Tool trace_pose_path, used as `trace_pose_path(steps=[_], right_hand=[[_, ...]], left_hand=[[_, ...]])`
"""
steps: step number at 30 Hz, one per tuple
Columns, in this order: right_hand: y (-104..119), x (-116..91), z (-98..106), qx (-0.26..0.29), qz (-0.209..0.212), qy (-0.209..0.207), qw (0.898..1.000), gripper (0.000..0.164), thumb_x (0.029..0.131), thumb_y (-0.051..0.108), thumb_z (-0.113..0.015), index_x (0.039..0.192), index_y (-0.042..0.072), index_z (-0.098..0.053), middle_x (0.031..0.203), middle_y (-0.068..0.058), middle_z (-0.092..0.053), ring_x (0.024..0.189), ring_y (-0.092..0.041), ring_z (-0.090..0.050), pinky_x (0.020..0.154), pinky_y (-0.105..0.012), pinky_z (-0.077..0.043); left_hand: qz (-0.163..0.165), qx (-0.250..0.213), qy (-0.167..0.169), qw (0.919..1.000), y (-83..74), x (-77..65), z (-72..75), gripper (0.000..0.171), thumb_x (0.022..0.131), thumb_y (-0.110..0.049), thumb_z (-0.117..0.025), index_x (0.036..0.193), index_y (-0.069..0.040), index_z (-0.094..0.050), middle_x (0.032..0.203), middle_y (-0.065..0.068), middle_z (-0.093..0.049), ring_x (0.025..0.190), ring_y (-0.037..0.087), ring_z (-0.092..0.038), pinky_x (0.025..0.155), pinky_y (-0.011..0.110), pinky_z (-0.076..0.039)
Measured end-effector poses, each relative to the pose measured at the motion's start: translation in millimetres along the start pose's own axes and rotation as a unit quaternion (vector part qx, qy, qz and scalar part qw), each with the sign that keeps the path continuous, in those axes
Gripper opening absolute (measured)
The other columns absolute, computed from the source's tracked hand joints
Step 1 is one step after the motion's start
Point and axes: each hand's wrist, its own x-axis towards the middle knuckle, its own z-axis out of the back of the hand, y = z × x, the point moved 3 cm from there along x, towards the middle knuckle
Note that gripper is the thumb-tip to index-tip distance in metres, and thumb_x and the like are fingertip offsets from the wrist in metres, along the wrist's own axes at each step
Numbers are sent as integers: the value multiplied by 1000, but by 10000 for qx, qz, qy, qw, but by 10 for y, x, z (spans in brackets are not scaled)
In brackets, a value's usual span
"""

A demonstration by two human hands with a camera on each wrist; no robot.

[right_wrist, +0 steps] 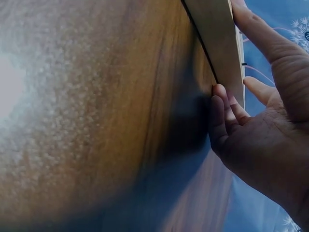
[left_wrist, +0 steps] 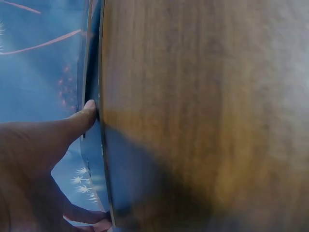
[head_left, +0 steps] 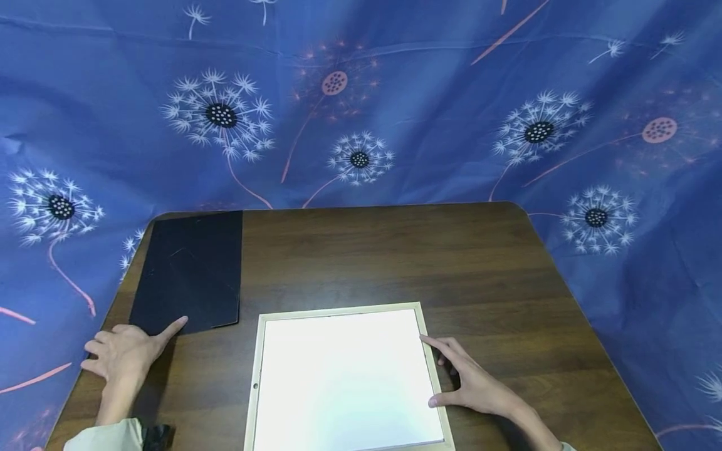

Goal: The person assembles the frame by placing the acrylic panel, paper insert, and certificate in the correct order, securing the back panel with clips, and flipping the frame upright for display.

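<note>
A light wooden picture frame (head_left: 255,363) with a bright white panel (head_left: 344,376) inside lies flat at the front of the table. My right hand (head_left: 474,379) holds its right side, thumb and index finger on the top edge. In the right wrist view, other fingers curl in at the lower edge of the frame (right_wrist: 219,43). At the left, a thin black board (head_left: 197,269) lies on the table. My left hand (head_left: 126,351) is spread at its near edge, with the thumb over the corner. The left wrist view shows the thumb (left_wrist: 87,113) against the board's raised edge.
The brown wooden table (head_left: 383,257) has rounded far corners. Behind it and along both sides hangs a blue cloth (head_left: 423,100) with dandelion prints. A dark band (head_left: 158,436) sits at the left wrist, beside the pale sleeve (head_left: 107,436).
</note>
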Motion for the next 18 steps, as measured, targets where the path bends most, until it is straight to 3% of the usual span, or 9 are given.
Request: trace_pose_path(steps=[3, 9, 12, 18], right_hand=[[-4, -22, 12, -84, -4, -49, 10000, 100, 68, 43, -82, 149, 21, -27, 121, 2, -38, 102, -12, -41, 79, -26, -44], [-9, -18, 21, 55, 27, -84, 9999, 100, 70, 41, -81, 150, 19, -26, 121, 1, -39, 96, -13, -40, 74, -25, -43], [-9, -10, 19, 93, 20, -114, 9999, 99, 70, 40, -81, 150, 20, -26, 120, 0, -40, 95, -13, -40, 73, -26, -42], [-5, 5, 7, 92, -1, -96, 9999, 99, 69, 41, -82, 150, 21, -27, 122, 3, -39, 97, -12, -40, 76, -26, -42]], left_hand=[[-52, -11, 48, 10000, -61, 18, 35, 150, 58, -95, -43, 128, 34, -12, 130, 58, -7, 119, 70, -10, 95, 76, -13], [24, -115, 498, 9987, -107, 104, 123, 154, 55, -94, -49, 131, 33, -6, 130, 58, -7, 119, 71, -10, 94, 76, -14], [-42, -134, 524, 9985, -120, 113, 140, 153, 56, -93, -49, 132, 32, -6, 130, 57, -7, 118, 70, -13, 92, 76, -17], [1, 86, 331, 9994, -117, -56, 0, 149, 60, -97, -33, 128, 34, -16, 127, 58, -6, 119, 70, -9, 92, 77, -17]])
